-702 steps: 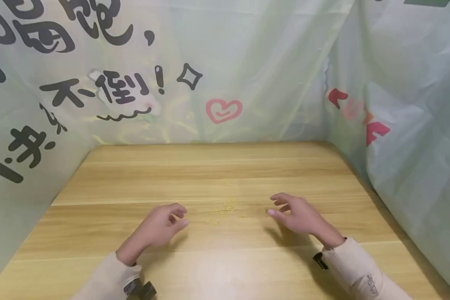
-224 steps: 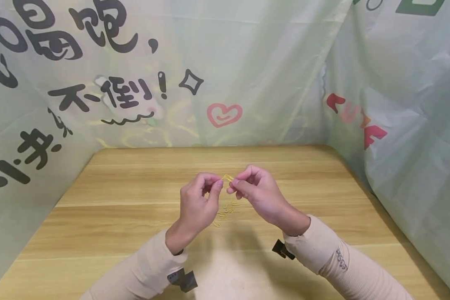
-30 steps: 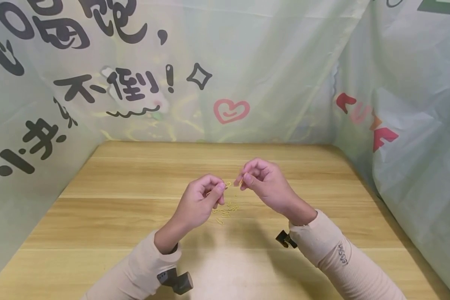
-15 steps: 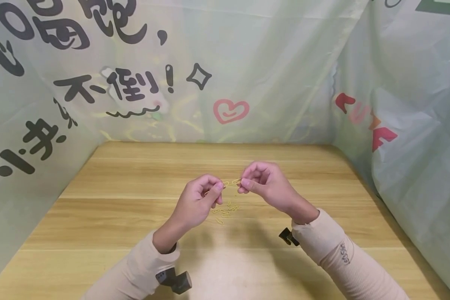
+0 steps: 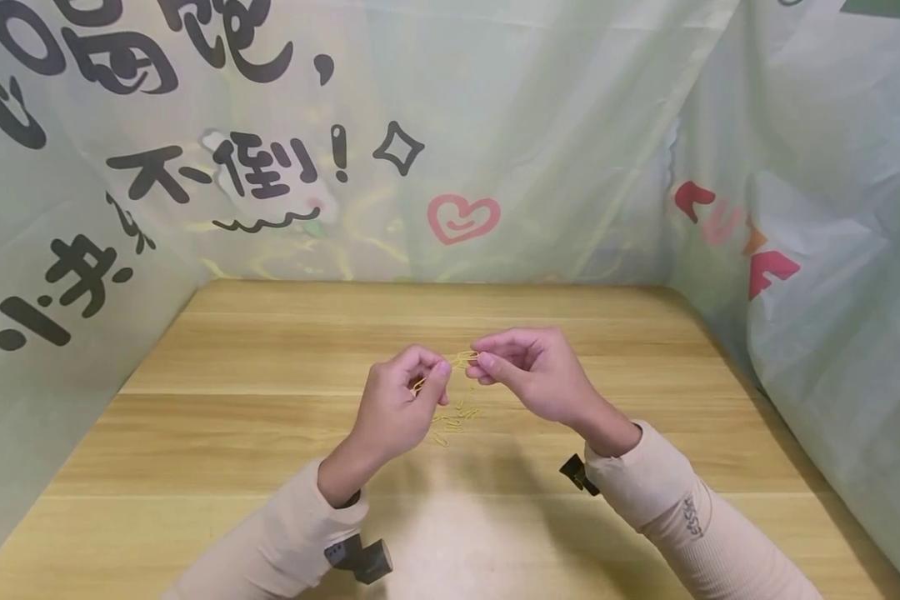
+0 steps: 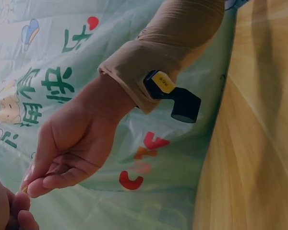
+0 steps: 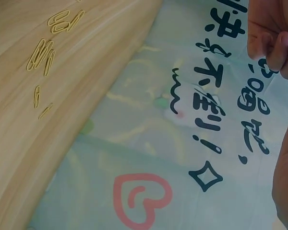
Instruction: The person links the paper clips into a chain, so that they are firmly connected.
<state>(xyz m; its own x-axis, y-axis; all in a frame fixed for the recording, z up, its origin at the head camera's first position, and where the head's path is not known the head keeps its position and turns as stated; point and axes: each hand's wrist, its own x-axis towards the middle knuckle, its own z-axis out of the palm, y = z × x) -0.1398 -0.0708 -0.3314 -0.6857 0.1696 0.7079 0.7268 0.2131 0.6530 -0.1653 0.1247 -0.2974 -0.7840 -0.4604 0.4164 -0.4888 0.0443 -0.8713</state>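
My left hand holds yellow wire paper clips between thumb and curled fingers, and one clip's loop shows in the palm side of its grip. Opposite it, my right hand pinches the end of a yellow paper clip between thumb and fingertips. That clip spans the narrow gap between both hands and overlaps the clip end at the left fingertips. Both hands are raised over the table. A thin bit of yellow shows at the right fingertips in the left wrist view. The fingers hide most of the held clips.
Several loose yellow paper clips lie scattered on the wooden table below the hands. Printed fabric curtains close off the back and both sides. A small dark camera sits on the left cuff, another on the right.
Since half a second ago, the right hand's clip has shifted slightly left, closer to the left fingertips. Long before, both hands were apart and held nothing; fewer clips lie on the table now.
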